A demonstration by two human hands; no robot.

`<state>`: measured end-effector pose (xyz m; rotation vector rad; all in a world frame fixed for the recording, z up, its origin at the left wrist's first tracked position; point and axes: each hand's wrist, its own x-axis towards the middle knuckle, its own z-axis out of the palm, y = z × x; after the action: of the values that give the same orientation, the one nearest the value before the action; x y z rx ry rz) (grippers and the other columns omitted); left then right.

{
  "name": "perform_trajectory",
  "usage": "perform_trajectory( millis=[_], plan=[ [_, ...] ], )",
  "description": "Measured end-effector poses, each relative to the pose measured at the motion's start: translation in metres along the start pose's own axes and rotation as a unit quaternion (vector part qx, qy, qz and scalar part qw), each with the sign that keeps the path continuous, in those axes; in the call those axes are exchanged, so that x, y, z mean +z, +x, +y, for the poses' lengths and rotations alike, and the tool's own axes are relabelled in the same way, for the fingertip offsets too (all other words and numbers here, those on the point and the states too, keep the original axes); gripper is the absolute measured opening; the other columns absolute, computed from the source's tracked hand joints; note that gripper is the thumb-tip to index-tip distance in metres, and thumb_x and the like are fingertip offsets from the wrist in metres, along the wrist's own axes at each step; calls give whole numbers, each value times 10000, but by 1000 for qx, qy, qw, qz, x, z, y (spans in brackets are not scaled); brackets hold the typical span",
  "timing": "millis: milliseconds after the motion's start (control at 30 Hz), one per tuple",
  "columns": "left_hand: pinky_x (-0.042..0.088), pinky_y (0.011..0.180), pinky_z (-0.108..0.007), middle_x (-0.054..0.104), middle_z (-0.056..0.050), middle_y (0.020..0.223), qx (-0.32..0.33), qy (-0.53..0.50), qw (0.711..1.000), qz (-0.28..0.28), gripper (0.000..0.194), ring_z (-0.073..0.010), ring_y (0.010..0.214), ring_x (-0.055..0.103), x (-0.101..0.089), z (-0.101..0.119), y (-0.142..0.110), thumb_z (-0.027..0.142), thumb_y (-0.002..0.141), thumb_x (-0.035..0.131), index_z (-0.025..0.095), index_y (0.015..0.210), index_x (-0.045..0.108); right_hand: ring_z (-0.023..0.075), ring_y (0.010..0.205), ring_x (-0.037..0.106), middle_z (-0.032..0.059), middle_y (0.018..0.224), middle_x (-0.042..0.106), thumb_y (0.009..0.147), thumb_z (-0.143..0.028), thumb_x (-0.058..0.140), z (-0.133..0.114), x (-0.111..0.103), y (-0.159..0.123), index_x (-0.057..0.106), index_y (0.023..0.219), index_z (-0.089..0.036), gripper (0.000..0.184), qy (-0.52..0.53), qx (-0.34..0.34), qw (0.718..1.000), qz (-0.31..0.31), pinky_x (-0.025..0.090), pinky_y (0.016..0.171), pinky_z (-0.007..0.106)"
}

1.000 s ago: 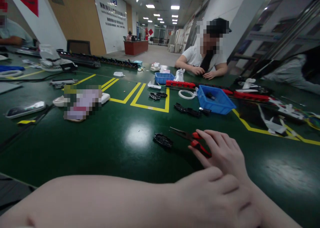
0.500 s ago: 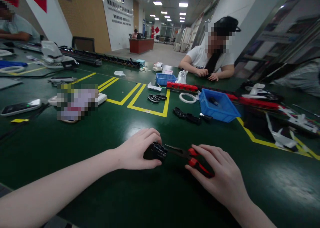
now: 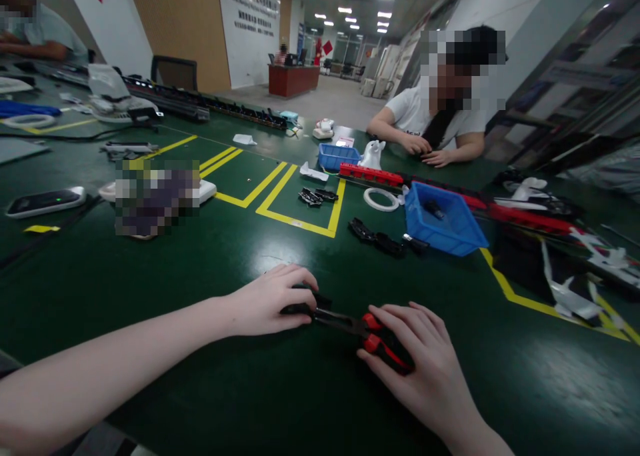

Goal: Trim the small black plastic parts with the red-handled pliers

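Red-handled needle-nose pliers (image 3: 370, 333) are gripped in my right hand (image 3: 425, 363), fingers wrapped about the handles and the jaws pointing left. Near the table's front, my left hand (image 3: 280, 301) is closed around a black plastic part (image 3: 301, 297), much of it covered by my fingers. The pliers' tip reaches that part at its right side; whether the jaws bite on it I cannot tell. Beyond my hands lie more black plastic parts (image 3: 376, 237), and others (image 3: 318, 197) rest inside a yellow tape outline.
A blue bin (image 3: 445, 219) holding a black piece stands at right, beside a white ring (image 3: 381, 199). Long red strips (image 3: 373, 176) run behind it. At left are a blurred-out phone (image 3: 157, 206) and a white-edged device (image 3: 46, 202). A co-worker (image 3: 435, 123) sits across the green table.
My left hand came from across my right wrist to the black part on the table and grasped it. The pliers moved left and down until their tip met the part.
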<state>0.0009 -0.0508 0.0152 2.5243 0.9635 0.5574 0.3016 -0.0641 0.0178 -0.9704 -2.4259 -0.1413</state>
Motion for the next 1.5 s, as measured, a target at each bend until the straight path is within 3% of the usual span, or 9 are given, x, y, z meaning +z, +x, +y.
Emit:
perform_trajectory(
  millis=[467, 667, 767, 833, 933, 1067, 1233, 1367, 1500],
  plan=[
    [483, 916, -366, 616, -60, 1172, 4, -40, 999, -4, 96, -219, 1082, 607, 7, -3, 1, 262, 921, 642, 205, 988, 681, 265, 1002, 672, 84, 1103, 707, 893, -427, 640, 2, 1, 0, 580, 1289, -243, 442, -30, -23, 999, 13, 435, 997, 517],
    [426, 1025, -472, 583, -76, 1286, -59, 10, 995, 81, 360, -285, 1213, 545, -27, -3, 3, 499, 872, 671, 223, 1102, 640, 271, 1013, 673, 81, 1103, 710, 888, -451, 639, 5, 2, -1, 576, 1303, -250, 465, -33, -25, 998, 36, 428, 1008, 525],
    [387, 1081, -517, 519, -115, 1351, -150, 136, 952, 232, 337, -322, 1283, 483, -62, -38, -7, 482, 928, 554, 206, 1115, 604, 262, 1008, 677, 83, 1100, 711, 906, -447, 622, 4, 0, 0, 570, 1294, -240, 443, -35, -37, 998, 33, 422, 1018, 525],
    [315, 1117, -591, 412, -162, 1452, -257, 231, 886, 310, 427, -405, 1368, 371, -83, -76, -25, 482, 909, 548, 190, 1221, 554, 257, 1004, 679, 86, 1094, 711, 912, -440, 618, 3, -1, 1, 569, 1286, -227, 433, -38, -49, 998, 30, 417, 1025, 525],
    [275, 1093, -686, 262, -208, 1541, -374, 261, 823, 339, 622, -516, 1419, 231, -100, -131, -59, 524, 869, 574, 168, 1364, 452, 257, 1003, 678, 90, 1090, 709, 910, -425, 624, 1, -2, 2, 570, 1280, -209, 432, -45, -63, 997, 22, 409, 1035, 527],
    [323, 1014, -740, 226, -253, 1540, -414, 243, 822, 306, 718, -565, 1391, 245, -100, -162, -85, 568, 851, 572, 150, 1412, 410, 257, 997, 677, 88, 1092, 708, 905, -421, 629, 2, -1, 2, 563, 1290, -209, 445, -51, -77, 996, 16, 402, 1039, 532],
    [335, 1125, -565, 355, -204, 1487, -293, 250, 869, 310, 559, -392, 1399, 351, -89, -131, -53, 458, 905, 538, 138, 1359, 476, 259, 1020, 664, 92, 1120, 696, 901, -426, 633, 9, 3, -4, 548, 1333, -203, 494, -49, -86, 995, 10, 369, 1072, 533],
    [353, 1113, -509, 464, -136, 1450, -143, 197, 941, 236, 405, -311, 1342, 447, -66, -79, -17, 404, 962, 508, 195, 1308, 530, 259, 1065, 644, 91, 1161, 683, 900, -437, 632, 14, 6, -9, 535, 1359, -217, 518, -46, -80, 996, 12, 350, 1097, 532],
    [377, 1060, -440, 575, -97, 1344, -18, 110, 979, 171, 280, -259, 1276, 513, -40, -34, -3, 367, 1007, 462, 202, 1181, 608, 260, 1054, 646, 94, 1149, 687, 889, -418, 645, 16, 3, -9, 549, 1344, -213, 508, -47, -86, 995, 21, 381, 1077, 524]
  ],
)
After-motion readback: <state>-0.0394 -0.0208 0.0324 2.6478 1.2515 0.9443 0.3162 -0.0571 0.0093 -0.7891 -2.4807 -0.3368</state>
